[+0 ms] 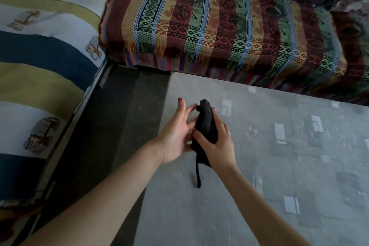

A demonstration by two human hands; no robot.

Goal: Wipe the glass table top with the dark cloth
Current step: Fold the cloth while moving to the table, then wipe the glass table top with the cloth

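The dark cloth (205, 124) is bunched into a long roll above the glass table top (279, 166), near the table's far left corner. My right hand (217, 146) is wrapped around the roll's lower half, thumb on the left side, and a thin strip of the cloth hangs down below the hand toward the glass. My left hand (177, 134) is beside the cloth on its left, palm turned to it, fingers spread and fingertips touching the upper part of the roll. The glass is grey, dusty and shows pale reflections.
A sofa seat under a striped patterned throw (219, 26) runs along the table's far edge. A second seat with yellow, white and blue stripes (46, 50) lies to the left. A strip of dark floor (119, 126) separates it from the table's left edge.
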